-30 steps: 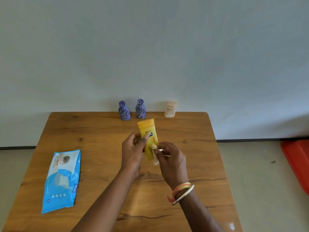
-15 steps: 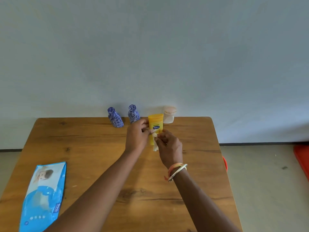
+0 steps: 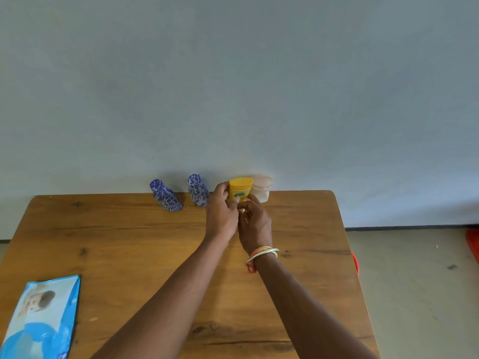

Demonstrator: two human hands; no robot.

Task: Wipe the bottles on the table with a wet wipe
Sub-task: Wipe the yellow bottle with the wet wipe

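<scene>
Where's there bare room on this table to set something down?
Bare wood lies between the wet wipe pack and the blue bottles, and beyond the right hand. Crowded along the back edge: blue bottles, yellow bottle in the left hand, pale jar.

Far edge crowded: first blue bottle point(image 3: 166, 195), second blue bottle point(image 3: 197, 190), yellow bottle point(image 3: 241, 189) and pale jar point(image 3: 263, 190) stand in a row along the wall point(image 3: 233, 99), with narrow gaps only. Left hand point(image 3: 221, 213) and right hand point(image 3: 255, 224) close off the yellow bottle's front. Wipes pack point(image 3: 44, 317) fills the near-left corner. Table point(image 3: 129, 255) wood between lies open.
</scene>
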